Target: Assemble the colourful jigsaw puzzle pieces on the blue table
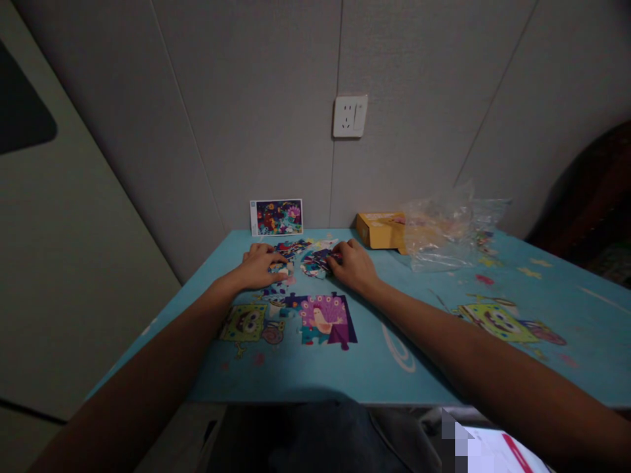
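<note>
Both my arms reach across a blue cartoon-printed table [394,374]. My left hand [259,266] lies on loose jigsaw pieces [296,249], its fingers curled and pinching a small piece [282,270]. My right hand [351,264] rests just right of the pile, fingers bent down onto the pieces [318,261]. Nearer to me sits a joined section of puzzle [325,318] showing a pink peacock on purple.
A reference picture card [277,217] leans against the wall at the table's back edge. A yellow box [382,229] and a crumpled clear plastic bag [451,226] lie at the back right. A wall socket [350,116] is above.
</note>
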Action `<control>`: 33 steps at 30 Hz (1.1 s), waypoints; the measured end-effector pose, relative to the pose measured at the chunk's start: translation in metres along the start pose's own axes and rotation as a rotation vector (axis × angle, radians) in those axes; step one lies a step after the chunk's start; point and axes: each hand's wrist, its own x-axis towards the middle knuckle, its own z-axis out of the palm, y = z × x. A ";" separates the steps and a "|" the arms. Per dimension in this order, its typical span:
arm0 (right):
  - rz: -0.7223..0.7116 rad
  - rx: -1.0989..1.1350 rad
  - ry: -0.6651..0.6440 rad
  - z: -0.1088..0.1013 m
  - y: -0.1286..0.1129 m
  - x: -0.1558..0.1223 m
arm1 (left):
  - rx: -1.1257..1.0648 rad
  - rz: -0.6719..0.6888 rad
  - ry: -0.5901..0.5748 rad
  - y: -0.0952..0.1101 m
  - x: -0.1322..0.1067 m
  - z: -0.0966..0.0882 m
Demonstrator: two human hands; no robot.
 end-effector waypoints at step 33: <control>-0.575 0.216 -0.002 -0.007 -0.013 -0.009 | -0.491 0.300 0.225 0.035 -0.007 -0.006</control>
